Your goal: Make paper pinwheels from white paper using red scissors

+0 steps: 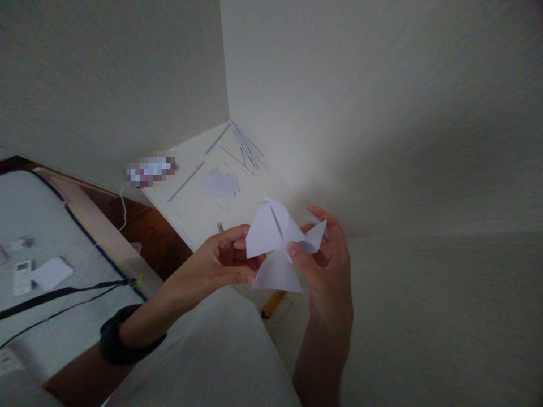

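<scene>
Plain off-white walls are meeting in a corner above a pale desk, which is filling the space beneath them. You are holding a white folded paper form with pointed flaps in the air, over the near part of that desk and in front of the right wall. Your left hand is pinching its left flap, the grip narrow, with thumb and fingers closed on the paper. Your right hand is gripping the right side, its thumb pressing the centre fold and its fingers curling behind. A dark band is circling your left wrist. Farther back on the desk, thin white paper strips are lying near the corner, with loose white paper pieces just in front of them. A yellow pencil is lying below your hands.
</scene>
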A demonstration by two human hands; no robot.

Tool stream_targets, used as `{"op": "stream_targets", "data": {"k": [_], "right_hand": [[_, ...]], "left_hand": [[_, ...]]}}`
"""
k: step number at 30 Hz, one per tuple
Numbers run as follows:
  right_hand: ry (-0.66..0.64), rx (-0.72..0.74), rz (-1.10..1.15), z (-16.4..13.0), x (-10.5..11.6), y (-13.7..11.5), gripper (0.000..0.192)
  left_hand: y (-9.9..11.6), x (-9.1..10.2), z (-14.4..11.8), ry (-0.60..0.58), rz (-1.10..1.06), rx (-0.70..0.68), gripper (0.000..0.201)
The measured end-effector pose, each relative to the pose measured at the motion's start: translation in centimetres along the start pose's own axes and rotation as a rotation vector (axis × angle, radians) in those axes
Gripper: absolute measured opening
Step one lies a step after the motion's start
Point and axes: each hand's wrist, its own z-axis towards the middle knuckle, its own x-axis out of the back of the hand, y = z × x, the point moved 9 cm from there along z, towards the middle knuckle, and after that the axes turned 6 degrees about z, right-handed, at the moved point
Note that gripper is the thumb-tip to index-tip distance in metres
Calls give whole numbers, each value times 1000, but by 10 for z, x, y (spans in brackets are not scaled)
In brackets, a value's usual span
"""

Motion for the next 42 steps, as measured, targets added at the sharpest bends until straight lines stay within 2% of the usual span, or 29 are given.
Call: {"op": "stream_targets", "data": {"k": [3,8,13,20,24,32,36,42], "right_hand": [[-14,1,-12,-1,-3,-1,55],[-33,3,-47,-1,-5,-4,53],[-30,10,-28,-3,-6,-6,54],[-34,5,-16,-4,-10,-7,55],[-38,12,-15,-3,-11,-8,55],[-36,5,18,-5,-13,-9,58],[-44,5,23,-6,-16,-9,57],[-97,33,46,-5,-19,-9,60]], "left_hand": [[1,-5,0,2,-22,13,41],[8,-18,2,-74,-88,-17,47],[8,-17,2,-72,-88,-67,58],[14,-17,-3,5,9,-128,66],[12,-15,-1,72,-23,-99,60],[11,-13,-3,100,-4,-130,68],[12,-10,-3,196,49,-127,73],[18,-11,-2,260,110,-165,64]]}}
